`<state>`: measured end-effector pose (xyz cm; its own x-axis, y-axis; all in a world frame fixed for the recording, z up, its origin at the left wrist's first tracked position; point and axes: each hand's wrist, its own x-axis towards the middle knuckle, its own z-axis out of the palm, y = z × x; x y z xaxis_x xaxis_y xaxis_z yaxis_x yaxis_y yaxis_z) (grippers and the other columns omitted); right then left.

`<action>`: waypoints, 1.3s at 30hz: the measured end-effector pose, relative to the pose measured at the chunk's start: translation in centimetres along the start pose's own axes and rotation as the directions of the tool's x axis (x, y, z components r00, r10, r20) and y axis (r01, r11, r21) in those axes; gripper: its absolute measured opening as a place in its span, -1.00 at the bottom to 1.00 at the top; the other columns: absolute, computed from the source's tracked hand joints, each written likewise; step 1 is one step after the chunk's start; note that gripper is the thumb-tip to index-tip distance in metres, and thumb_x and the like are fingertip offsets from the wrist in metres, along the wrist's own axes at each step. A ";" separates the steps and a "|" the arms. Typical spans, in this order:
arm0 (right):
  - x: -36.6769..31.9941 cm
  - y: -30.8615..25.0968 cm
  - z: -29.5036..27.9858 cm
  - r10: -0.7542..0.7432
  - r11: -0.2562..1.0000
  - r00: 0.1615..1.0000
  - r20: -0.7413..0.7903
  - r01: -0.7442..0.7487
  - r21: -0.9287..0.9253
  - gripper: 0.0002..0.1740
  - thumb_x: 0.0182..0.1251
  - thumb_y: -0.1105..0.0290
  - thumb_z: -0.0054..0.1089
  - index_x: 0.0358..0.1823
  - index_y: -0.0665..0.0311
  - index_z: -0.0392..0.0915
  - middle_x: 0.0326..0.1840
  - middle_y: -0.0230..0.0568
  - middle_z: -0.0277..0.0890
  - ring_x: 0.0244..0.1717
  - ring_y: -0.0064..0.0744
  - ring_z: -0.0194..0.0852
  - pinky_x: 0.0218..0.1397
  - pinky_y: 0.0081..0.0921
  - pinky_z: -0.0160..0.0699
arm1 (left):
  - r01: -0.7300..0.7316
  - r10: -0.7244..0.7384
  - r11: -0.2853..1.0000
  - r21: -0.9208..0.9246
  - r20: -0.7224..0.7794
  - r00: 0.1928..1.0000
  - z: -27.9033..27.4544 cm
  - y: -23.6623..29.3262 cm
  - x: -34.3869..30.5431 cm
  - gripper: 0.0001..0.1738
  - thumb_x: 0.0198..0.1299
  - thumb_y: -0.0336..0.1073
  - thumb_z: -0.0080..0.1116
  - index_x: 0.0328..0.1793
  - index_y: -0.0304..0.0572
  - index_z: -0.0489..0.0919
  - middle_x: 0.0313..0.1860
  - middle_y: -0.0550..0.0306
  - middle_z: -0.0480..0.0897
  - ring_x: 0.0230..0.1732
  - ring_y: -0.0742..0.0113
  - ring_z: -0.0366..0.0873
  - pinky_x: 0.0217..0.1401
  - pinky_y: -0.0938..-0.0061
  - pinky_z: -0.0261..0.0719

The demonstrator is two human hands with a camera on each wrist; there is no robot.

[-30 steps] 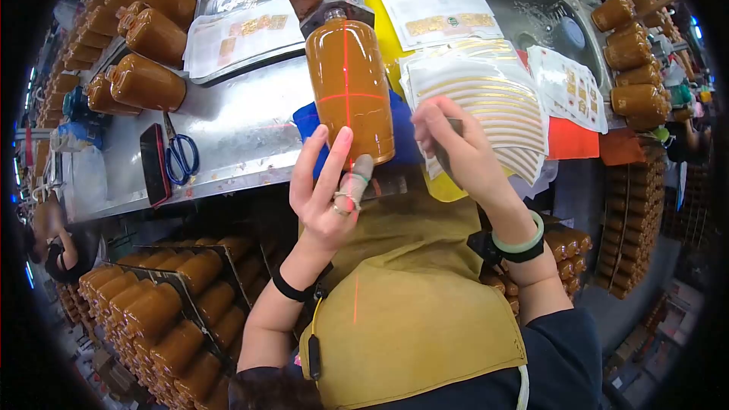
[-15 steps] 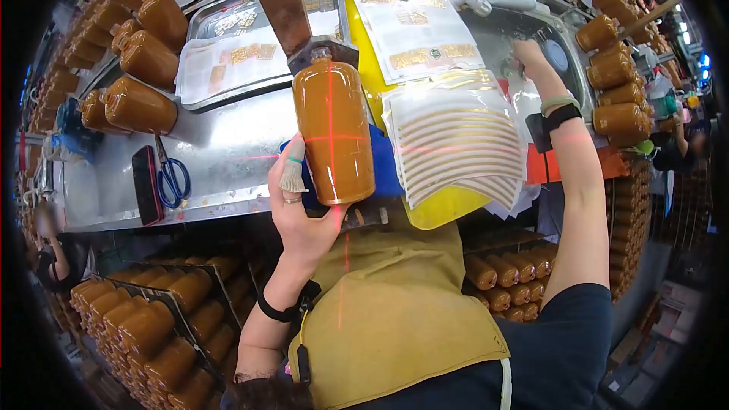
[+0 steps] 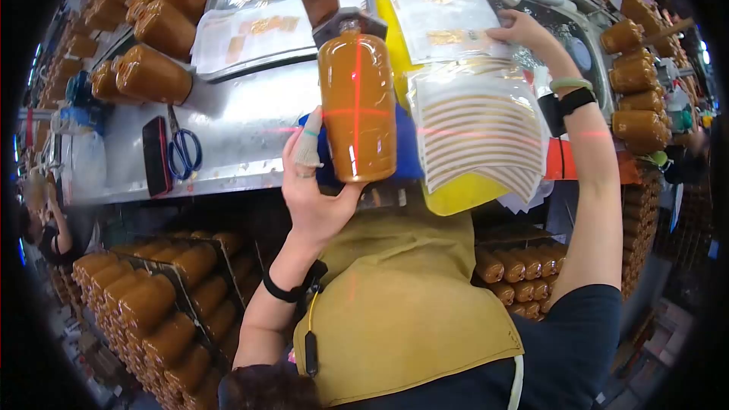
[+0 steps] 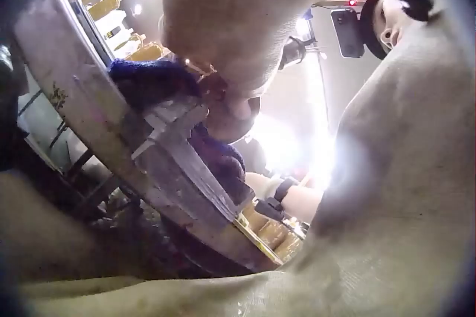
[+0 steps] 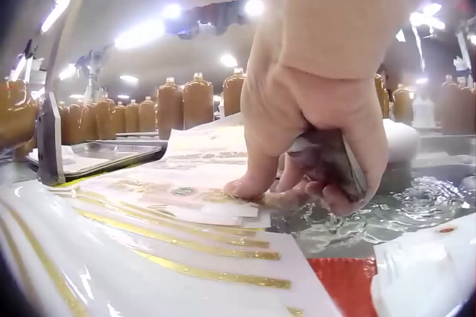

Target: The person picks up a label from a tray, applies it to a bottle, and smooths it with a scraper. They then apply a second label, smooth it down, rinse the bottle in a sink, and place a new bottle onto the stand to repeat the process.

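Brown glossy bottle (image 3: 357,106): left hand (image 3: 315,201) is gripping its base.
Gold-patterned white sheet (image 3: 437,11): right hand (image 3: 524,32) is pinching its edge, palming a dark flat piece (image 5: 331,159).

The left arm (image 3: 266,326) was bent at the elbow, its forearm (image 3: 292,262) slanting up and away from the body. The left hand (image 3: 313,193) was spread wide between thumb (image 3: 351,196) and index finger (image 3: 310,140), that finger reaching forward and the thumb angled inward. The right arm (image 3: 588,212) reached much farther out, its forearm (image 3: 597,152) leaning inward near the wrist (image 3: 569,87). The right hand (image 5: 320,124) pointed down in the right wrist view, its thumb lowered and the fingers (image 5: 346,202) curled toward the palm.
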<state>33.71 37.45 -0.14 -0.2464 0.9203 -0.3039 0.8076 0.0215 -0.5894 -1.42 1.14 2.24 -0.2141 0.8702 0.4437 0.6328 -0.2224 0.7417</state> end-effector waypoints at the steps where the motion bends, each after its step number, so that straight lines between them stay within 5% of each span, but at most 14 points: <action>1: 0.1 0.5 -0.8 -0.005 1.000 0.996 0.084 0.005 -0.011 -0.22 0.18 0.10 0.63 0.32 0.48 0.60 -0.01 -0.08 0.75 -0.02 -0.39 0.68 0.16 -0.43 0.58 | -0.035 0.034 0.999 0.016 0.026 0.999 -0.2 -0.1 0.1 0.04 -0.01 -0.45 0.62 0.64 -0.36 0.33 0.48 -0.16 0.56 0.47 0.00 0.55 0.54 0.20 0.47; 3: -0.6 0.1 -1.6 0.004 0.999 0.993 0.115 0.000 -0.040 -0.42 0.26 0.11 0.56 0.13 0.43 0.71 -0.13 -0.23 0.78 -0.13 -0.48 0.67 0.08 -0.43 0.58 | -0.027 0.029 0.999 -0.045 0.025 0.999 0.0 -0.9 -0.2 0.05 0.03 -0.42 0.59 0.67 -0.37 0.28 0.49 -0.18 0.55 0.49 0.01 0.53 0.56 0.19 0.45; 5: -2.8 -2.0 -3.1 0.145 0.870 0.987 0.075 -0.091 -0.485 -0.55 0.36 0.09 0.46 0.01 0.37 0.73 -0.15 -0.35 0.78 -0.18 -0.54 0.63 0.01 -0.45 0.56 | -0.008 0.011 0.998 -0.062 0.039 0.999 -0.1 -1.2 -0.4 0.03 0.00 -0.41 0.60 0.63 -0.37 0.32 0.49 -0.16 0.54 0.47 -0.11 0.50 0.58 0.11 0.39; 9: -7.1 -4.9 -3.9 -0.040 0.860 0.998 -0.050 0.008 -0.511 -0.58 0.45 0.05 0.35 -0.05 0.33 0.74 -0.19 -0.39 0.72 -0.16 -0.58 0.56 -0.04 -0.46 0.52 | 0.013 -0.004 0.995 -0.094 0.089 0.996 -0.4 -1.7 -0.4 0.02 0.00 -0.40 0.58 0.62 -0.40 0.32 0.50 -0.18 0.52 0.48 -0.21 0.45 0.61 0.02 0.31; 11: -10.4 -8.8 -2.7 -0.179 0.980 0.983 0.046 0.182 -0.076 -0.61 0.55 0.09 0.24 -0.14 0.34 0.70 -0.30 -0.48 0.58 -0.26 -0.64 0.42 -0.17 -0.54 0.42 | 0.040 -0.026 0.989 -0.142 0.101 0.995 -0.3 -1.8 -0.4 0.03 0.01 -0.40 0.58 0.63 -0.41 0.31 0.50 -0.19 0.52 0.48 -0.21 0.45 0.61 0.02 0.30; 14: -14.8 -13.8 0.0 -0.221 0.968 0.966 0.135 0.201 0.148 -0.69 0.64 0.12 0.18 -0.13 0.24 0.62 -0.39 -0.65 0.28 -0.33 -0.84 0.15 -0.30 -0.71 0.15 | 0.063 -0.039 0.982 -0.176 0.137 0.990 -0.3 -2.1 -0.6 0.07 0.02 -0.38 0.60 0.66 -0.44 0.25 0.50 -0.22 0.51 0.48 -0.21 0.44 0.61 0.03 0.29; 19: -18.7 -21.1 4.0 -0.328 0.891 0.908 0.259 0.207 0.405 -0.55 0.61 0.00 0.16 -0.21 0.27 0.66 -0.42 -0.58 0.36 -0.37 -0.76 0.18 -0.29 -0.68 0.18 | 0.145 -0.094 0.964 -0.223 0.225 0.970 -1.2 -1.6 0.2 0.20 -0.01 -0.27 0.68 0.69 -0.45 0.16 0.57 -0.27 0.42 0.54 -0.19 0.39 0.64 0.07 0.25; 22: -20.7 -25.0 5.7 -0.544 0.740 0.817 0.188 0.363 0.566 -0.57 0.57 0.01 0.23 -0.18 0.29 0.70 -0.39 -0.55 0.46 -0.31 -0.73 0.33 -0.22 -0.63 0.32 | 0.000 0.054 0.950 -0.312 0.163 0.985 -3.1 -0.5 2.3 0.46 -0.20 0.03 0.79 0.72 -0.46 0.09 0.69 -0.24 0.24 0.70 -0.05 0.20 0.71 0.10 0.14; 25: -22.1 -27.3 6.3 -0.647 0.600 0.744 0.168 0.361 0.714 -0.71 0.62 0.17 0.22 -0.15 0.27 0.62 -0.37 -0.61 0.36 -0.34 -0.84 0.18 -0.30 -0.72 0.13 | 0.181 -0.086 0.559 -0.809 0.161 0.983 -3.5 3.4 3.9 0.14 0.39 0.35 0.22 0.74 -0.41 0.08 0.65 -0.18 0.32 0.70 0.03 0.20 0.74 0.10 0.06; 26: -22.5 -27.4 6.1 -0.652 0.597 0.741 0.165 0.367 0.713 -0.71 0.62 0.17 0.22 -0.15 0.27 0.62 -0.37 -0.61 0.36 -0.34 -0.84 0.18 -0.30 -0.72 0.13 | 0.188 -0.012 0.481 -0.857 0.207 0.978 -3.5 2.3 4.1 -0.13 0.63 0.25 -0.18 0.70 -0.39 0.19 0.53 -0.13 0.47 0.60 0.12 0.35 0.69 0.14 0.18; 27: -22.8 -27.2 5.6 -0.626 0.615 0.755 0.196 0.323 0.720 -0.72 0.62 0.19 0.22 -0.16 0.27 0.61 -0.35 -0.60 0.38 -0.32 -0.84 0.21 -0.27 -0.73 0.17 | 0.181 -0.008 0.483 -0.857 0.202 0.979 -4.2 2.2 4.2 -0.13 0.63 0.25 -0.18 0.70 -0.39 0.19 0.53 -0.13 0.47 0.60 0.12 0.35 0.69 0.14 0.18; 29: -22.8 -25.6 4.8 -0.628 0.567 0.728 0.276 0.184 0.803 -0.75 0.62 0.24 0.22 -0.19 0.28 0.56 -0.29 -0.55 0.44 -0.23 -0.81 0.30 -0.15 -0.73 0.29 | 0.479 -0.141 0.419 -0.771 0.466 0.873 -5.2 2.6 4.1 -0.35 0.69 -0.01 -0.14 0.64 -0.40 0.30 0.40 -0.06 0.59 0.43 0.21 0.52 0.59 0.21 0.35; 34: -23.5 -19.2 8.0 -0.414 0.774 0.879 0.234 0.205 0.599 -0.79 0.54 0.31 0.31 -0.15 0.35 0.63 -0.29 -0.50 0.63 -0.26 -0.77 0.44 -0.16 -0.67 0.45 | 0.529 -0.302 0.479 -0.700 0.435 0.848 -5.1 0.5 3.1 -0.69 0.49 -0.45 0.24 0.30 -0.23 0.57 0.00 0.29 0.63 0.00 0.56 0.57 0.06 0.56 0.57; 39: -23.4 -15.8 12.3 -0.337 0.819 0.936 0.105 0.236 0.523 -0.79 0.45 0.34 0.35 -0.13 0.37 0.65 -0.30 -0.30 0.68 -0.28 -0.58 0.51 -0.12 -0.50 0.54 | 0.529 -0.351 0.556 -0.642 0.395 0.849 -4.0 0.2 3.3 -0.66 0.50 -0.44 0.22 0.35 -0.24 0.55 -0.14 0.36 0.52 -0.16 0.61 0.46 -0.14 0.60 0.45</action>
<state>20.12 10.76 7.09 -0.5591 0.8126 -0.1644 0.3232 0.0311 -0.9458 -5.00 2.19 5.89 -0.1104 0.9905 -0.0827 -0.2392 0.0542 0.9694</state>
